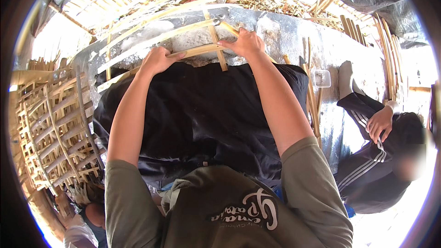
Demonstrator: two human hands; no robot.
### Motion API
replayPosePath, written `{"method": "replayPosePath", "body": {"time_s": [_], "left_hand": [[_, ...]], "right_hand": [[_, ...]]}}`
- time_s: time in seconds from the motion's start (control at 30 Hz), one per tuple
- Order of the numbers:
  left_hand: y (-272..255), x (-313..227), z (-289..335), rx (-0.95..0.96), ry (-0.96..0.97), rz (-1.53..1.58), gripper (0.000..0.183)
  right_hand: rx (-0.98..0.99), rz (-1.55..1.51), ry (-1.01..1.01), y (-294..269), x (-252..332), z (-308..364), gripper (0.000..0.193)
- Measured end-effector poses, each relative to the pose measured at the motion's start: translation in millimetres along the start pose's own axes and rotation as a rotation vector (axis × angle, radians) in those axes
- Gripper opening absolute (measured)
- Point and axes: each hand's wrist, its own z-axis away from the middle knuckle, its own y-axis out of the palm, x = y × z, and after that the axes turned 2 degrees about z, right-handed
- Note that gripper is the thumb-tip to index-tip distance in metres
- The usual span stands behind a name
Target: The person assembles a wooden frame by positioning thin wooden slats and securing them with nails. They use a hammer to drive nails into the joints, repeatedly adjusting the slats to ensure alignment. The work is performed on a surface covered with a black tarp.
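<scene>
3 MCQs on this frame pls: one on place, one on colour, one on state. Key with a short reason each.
1. Where does the woven bamboo frame lie?
A. at the person's left
B. on the black cloth
C. in the seated person's lap

2. What colour is the cloth under the person's forearms?
A. white
B. red
C. black

3. What is the right hand doing?
A. hanging free
B. pressing on a bamboo strip
C. holding a cup

Key:
1 A: the woven bamboo frame lies at the left edge of the view, off the cloth.
2 C: the black cloth spreads under both forearms.
3 B: the right hand bears on the bamboo strip, and the left hand grips it too.
</scene>
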Motion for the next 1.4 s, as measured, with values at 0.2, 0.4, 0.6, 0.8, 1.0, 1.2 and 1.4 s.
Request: {"method": "replayPosePath", "body": {"time_s": [0.2, 0.4, 0.6, 0.8, 1.0, 1.2, 1.4], "left_hand": [[2, 1, -2, 0.016, -0.012, -0.017, 0.084], [4, 1, -3, 0.040, -0.001, 0.037, 0.082], [6, 11, -7, 0.032, -0.013, 0.110, 0.084], [6, 8, -8, 0.022, -0.001, 0.116, 0.084], [5, 9, -4, 0.001, -0.032, 0.115, 0.085], [1, 0, -4, 0.009, -0.015, 0.064, 0.086], [2, -1, -4, 0.002, 0.004, 0.066, 0.086]], "right_hand": [[-0.085, -0.007, -0.087, -45, -4, -2, 0.086], [-0.090, -0.124, -0.308, -109, -75, 15, 0.036], [0.157, 0.125, -0.165, -117, -81, 56, 0.029], [0.303, 0.103, -0.380, -91, -78, 52, 0.036], [0.571, 0.239, -0.221, -96, -32, 47, 0.034], [0.364, 0.508, -0.235, -69, -29, 44, 0.032], [0.476, 0.556, -0.245, -40, -39, 15, 0.032]]}}
